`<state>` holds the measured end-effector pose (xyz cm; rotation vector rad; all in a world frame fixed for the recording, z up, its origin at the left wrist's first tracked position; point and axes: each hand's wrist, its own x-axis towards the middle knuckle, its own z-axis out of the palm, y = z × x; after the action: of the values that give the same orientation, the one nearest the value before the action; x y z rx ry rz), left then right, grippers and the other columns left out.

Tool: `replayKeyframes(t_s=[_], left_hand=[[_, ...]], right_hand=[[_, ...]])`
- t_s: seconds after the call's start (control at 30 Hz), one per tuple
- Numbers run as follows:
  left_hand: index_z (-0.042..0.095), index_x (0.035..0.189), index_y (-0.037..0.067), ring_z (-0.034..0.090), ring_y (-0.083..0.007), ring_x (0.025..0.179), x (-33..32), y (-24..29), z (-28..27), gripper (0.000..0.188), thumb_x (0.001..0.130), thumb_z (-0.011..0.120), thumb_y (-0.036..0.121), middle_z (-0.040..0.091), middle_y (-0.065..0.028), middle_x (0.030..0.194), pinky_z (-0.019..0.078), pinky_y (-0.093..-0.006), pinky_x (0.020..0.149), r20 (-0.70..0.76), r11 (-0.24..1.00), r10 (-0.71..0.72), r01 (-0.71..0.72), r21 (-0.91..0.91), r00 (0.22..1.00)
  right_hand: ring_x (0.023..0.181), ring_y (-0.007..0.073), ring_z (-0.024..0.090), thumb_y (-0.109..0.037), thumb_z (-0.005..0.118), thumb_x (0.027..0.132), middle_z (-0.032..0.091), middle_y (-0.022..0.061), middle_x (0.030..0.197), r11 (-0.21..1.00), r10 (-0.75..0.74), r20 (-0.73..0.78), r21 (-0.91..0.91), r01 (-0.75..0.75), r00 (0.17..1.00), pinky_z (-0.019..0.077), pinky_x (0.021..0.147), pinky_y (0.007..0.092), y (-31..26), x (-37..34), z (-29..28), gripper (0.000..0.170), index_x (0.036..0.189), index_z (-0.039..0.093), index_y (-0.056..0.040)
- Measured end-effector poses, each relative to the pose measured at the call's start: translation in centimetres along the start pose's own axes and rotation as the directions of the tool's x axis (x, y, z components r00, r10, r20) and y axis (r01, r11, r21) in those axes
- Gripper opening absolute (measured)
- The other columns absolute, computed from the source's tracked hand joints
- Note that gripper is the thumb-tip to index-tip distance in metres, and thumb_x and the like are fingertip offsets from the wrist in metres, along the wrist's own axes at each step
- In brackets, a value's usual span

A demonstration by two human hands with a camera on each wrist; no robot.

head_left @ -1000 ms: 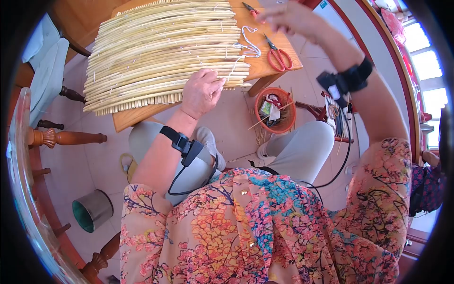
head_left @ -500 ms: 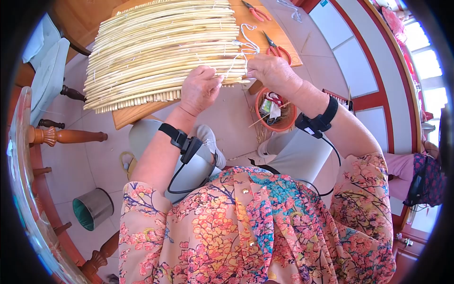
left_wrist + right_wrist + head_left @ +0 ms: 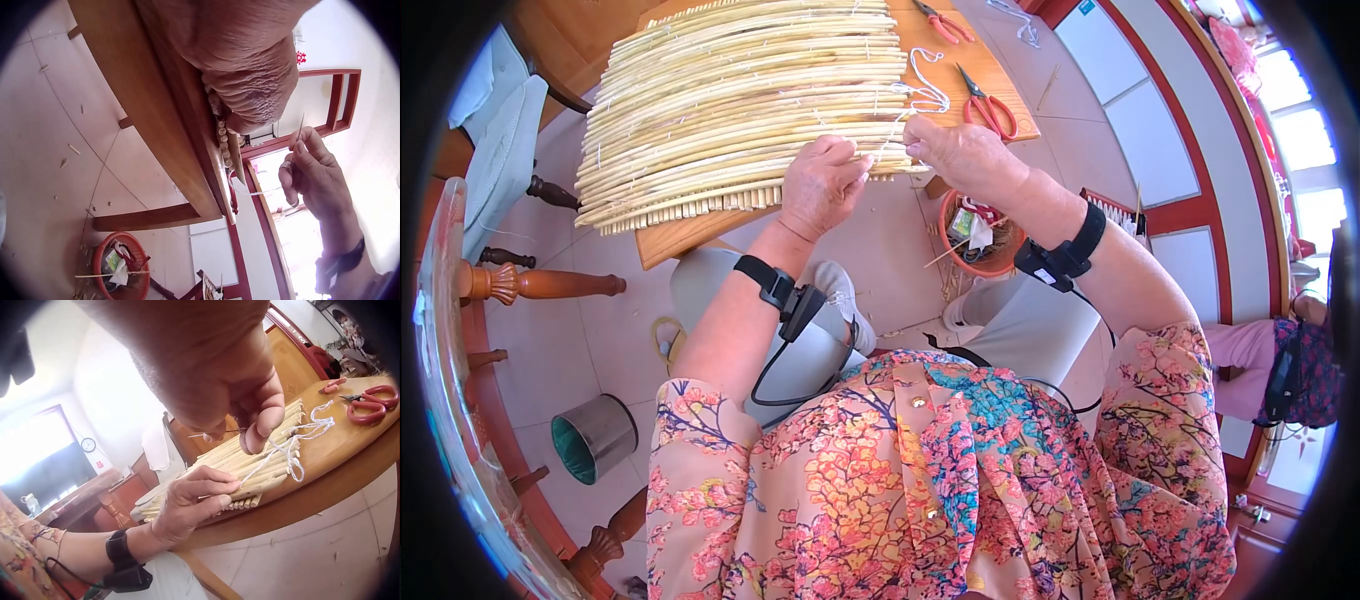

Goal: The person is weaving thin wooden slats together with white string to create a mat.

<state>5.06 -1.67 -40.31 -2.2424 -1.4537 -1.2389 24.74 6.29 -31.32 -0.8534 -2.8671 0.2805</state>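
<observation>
A mat of pale stalks [image 3: 740,120] tied with white thread lies on a wooden table. At its near edge, toward the right end, my left hand [image 3: 818,190] pinches the front stalk between thumb and fingers, as the right wrist view shows. Just right of it, my right hand [image 3: 972,160] is raised above the mat's corner. Its thumb and fingertips pinch a thin needle [image 3: 302,122], which points upward in the left wrist view. White thread [image 3: 301,471] loops from the mat's end onto the tabletop, and a strand runs to the left fingertips.
Red-handled scissors [image 3: 990,112] and red-handled pliers [image 3: 945,24] lie on the table at right. Below the table's right corner stands an orange basket [image 3: 948,240] with scraps. A metal bin [image 3: 605,440] is on the floor at left, near a chair [image 3: 505,130].
My right hand has come down from the upper right, over the pliers, to the mat's right end, then shifted slightly left. My left hand has stayed on the mat's edge.
</observation>
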Motion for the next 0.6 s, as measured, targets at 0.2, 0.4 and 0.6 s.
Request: replayKeyframes(t_s=[0.2, 0.4, 0.6], left_hand=[[0.070, 0.089, 0.009, 0.060, -0.0262, 0.089, -0.2, -0.1, 0.1, 0.024, 0.065, 0.069, 0.004, 0.063, -0.0074, 0.089, 0.0500, -0.0359, 0.079, -0.008, 1.000, 0.004, -0.004, -0.010, 1.000], [0.070, 0.088, 0.009, 0.059, -0.0256, 0.088, -0.3, -0.2, 0.2, 0.024, 0.064, 0.069, 0.004, 0.062, -0.0071, 0.089, 0.0499, -0.0360, 0.078, -0.015, 1.000, 0.018, -0.018, -0.006, 1.000], [0.070, 0.086, 0.009, 0.059, -0.0231, 0.087, -0.2, -0.1, 0.4, 0.023, 0.063, 0.068, 0.006, 0.060, -0.0044, 0.085, 0.0495, -0.0350, 0.077, -0.054, 0.999, 0.036, -0.036, 0.012, 0.998]], right_hand=[[0.070, 0.0350, 0.062, -0.023, 0.048, 0.093, 0.061, 0.0141, 0.069, 0.992, -0.008, 0.130, -0.124, 0.024, 0.991, 0.0464, 0.060, 0.0456, 0.6, 0.4, 0.5, 0.012, 0.099, 0.047, -0.0123], [0.071, 0.0337, 0.063, -0.016, 0.049, 0.088, 0.061, 0.0138, 0.073, 0.986, 0.012, 0.150, -0.169, 0.013, 0.989, 0.0469, 0.058, 0.0450, -0.2, 0.6, -1.0, 0.011, 0.099, 0.048, -0.0115], [0.070, 0.0304, 0.062, -0.012, 0.051, 0.085, 0.061, 0.0101, 0.076, 0.907, -0.219, -0.031, -0.375, 0.192, 0.975, 0.0484, 0.058, 0.0407, 1.5, 0.9, -2.7, 0.014, 0.098, 0.055, -0.0123]])
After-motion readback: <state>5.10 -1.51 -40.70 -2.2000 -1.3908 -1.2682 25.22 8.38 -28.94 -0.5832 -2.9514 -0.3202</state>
